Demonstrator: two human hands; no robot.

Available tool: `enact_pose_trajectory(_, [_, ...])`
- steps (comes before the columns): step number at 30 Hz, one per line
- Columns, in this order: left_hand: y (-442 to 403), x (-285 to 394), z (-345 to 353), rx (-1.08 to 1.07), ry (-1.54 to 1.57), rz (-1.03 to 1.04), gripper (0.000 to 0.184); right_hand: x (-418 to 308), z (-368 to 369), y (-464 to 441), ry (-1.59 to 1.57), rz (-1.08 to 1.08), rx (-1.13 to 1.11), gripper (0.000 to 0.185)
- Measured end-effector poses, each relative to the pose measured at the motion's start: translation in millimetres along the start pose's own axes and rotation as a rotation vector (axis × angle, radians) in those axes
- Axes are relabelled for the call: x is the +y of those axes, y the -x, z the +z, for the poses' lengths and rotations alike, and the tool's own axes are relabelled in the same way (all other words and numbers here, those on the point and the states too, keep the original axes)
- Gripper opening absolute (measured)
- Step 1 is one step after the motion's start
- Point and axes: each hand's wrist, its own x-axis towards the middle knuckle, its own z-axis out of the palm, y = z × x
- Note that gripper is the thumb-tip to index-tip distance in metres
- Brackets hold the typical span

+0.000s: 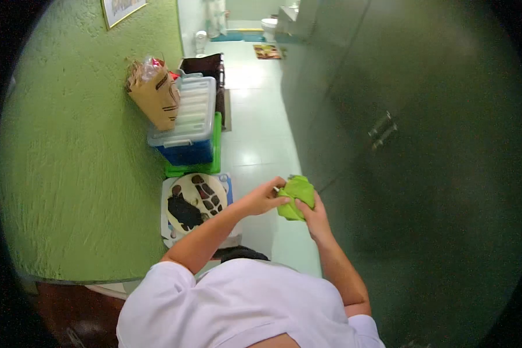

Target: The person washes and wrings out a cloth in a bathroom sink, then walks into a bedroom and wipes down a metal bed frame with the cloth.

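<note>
A bright green cloth-like item (296, 194), folded or bunched up, is held in front of my body, right of the middle of the view. My left hand (267, 198) grips its left side, thumb on the near face. On its right side my right hand (314, 216) pinches it, with the thumb on the front. Some of the fingers of both hands are hidden behind the green item. What it is exactly, I cannot make out.
Left of my forearm lies a round cream piece with dark patches (211, 194). Beyond it are a blue storage box with a clear lid (194, 148), a brown paper bag (156, 98) and a green textured wall (87, 145). A tiled floor (249, 139) leads to a toilet (269, 24).
</note>
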Motion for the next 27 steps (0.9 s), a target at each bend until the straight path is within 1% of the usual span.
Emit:
enact_pose_trajectory(2, [-23.2, -13.5, -33.3, 0.117, 0.085, -0.081, 0.04, 1.9, 9.3, -62.0, -0.041, 0.075, -0.126, 0.035])
enact_pose_trajectory(4, [-40.9, -14.1, -71.1, 0.235, 0.019, -0.114, 0.039, 6.4, 21.0, -121.9, -0.12, 0.127, -0.28, 0.035])
enact_pose_trajectory(5, [-51.4, -12.1, -91.0, 0.283, -0.013, -0.126, 0.038, 11.1, 24.6, -151.9, -0.106, 0.138, -0.305, 0.035])
enact_pose_trajectory(7, [-74.5, -1.5, -138.2, 0.489, -0.071, -0.051, 0.036, 22.1, 27.6, -215.5, -0.091, 0.137, -0.33, 0.035])
enact_pose_trajectory(8, [-83.0, 7.8, -169.7, 0.537, -0.043, 0.016, 0.034, 31.1, 23.9, -250.0, -0.13, 0.148, -0.324, 0.036])
enact_pose_trajectory(9, [-91.7, 36.6, -192.9, 0.598, 0.032, 0.091, 0.028, 42.8, 17.5, -284.1, -0.169, 0.16, -0.311, 0.037])
enact_pose_trajectory(10, [-97.9, 64.3, -218.3, 0.613, -0.004, 0.18, 0.019, 42.6, 12.6, -323.6, -0.204, 0.165, -0.299, 0.038])
enact_pose_trajectory(11, [-103.5, 95.4, -243.3, 0.529, -0.273, 0.359, 0.017, 39.6, 6.4, -355.2, -0.217, 0.217, -0.246, 0.038])
enact_pose_trajectory(13, [-127.3, 150.5, -283.1, 0.375, -0.579, 0.665, 0.017, 28.0, -4.6, -420.2, -0.238, 0.333, -0.161, 0.04])
enact_pose_trajectory(16, [-193.6, 209.9, -329.3, 0.171, -0.747, 0.944, 0.018, 7.5, -12.5, -510.9, -0.283, 0.302, -0.099, 0.042])
enact_pose_trajectory(17, [-223.7, 218.6, -342.2, 0.121, -0.752, 0.991, 0.018, 11.9, -19.3, -541.3, -0.289, 0.286, -0.061, 0.042])
enact_pose_trajectory(19, [-285.2, 226.6, -370.4, 0.044, -0.75, 1.054, 0.018, 7.3, -27.2, -596.2, -0.267, 0.338, -0.023, 0.042])
enact_pose_trajectory(21, [-340.9, 225.0, -401.7, -0.001, -0.758, 1.075, 0.019, 2.4, -29.6, -656.3, -0.251, 0.343, -0.029, 0.041])
enact_pose_trajectory(24, [-416.8, 212.5, -451.3, 0.0, -0.779, 1.077, 0.019, 5.6, -31.3, -755.6, -0.251, 0.343, -0.058, 0.04])
enact_pose_trajectory(25, [-442.8, 208.4, -469.2, 0.01, -0.787, 1.069, 0.019, 13.1, -32.8, -795.4, -0.255, 0.319, -0.1, 0.04])
enact_pose_trajectory(27, [-493.2, 206.1, -504.6, 0.042, -0.805, 1.053, 0.02, 7.8, -20.0, -869.1, -0.216, 0.372, -0.065, 0.04])
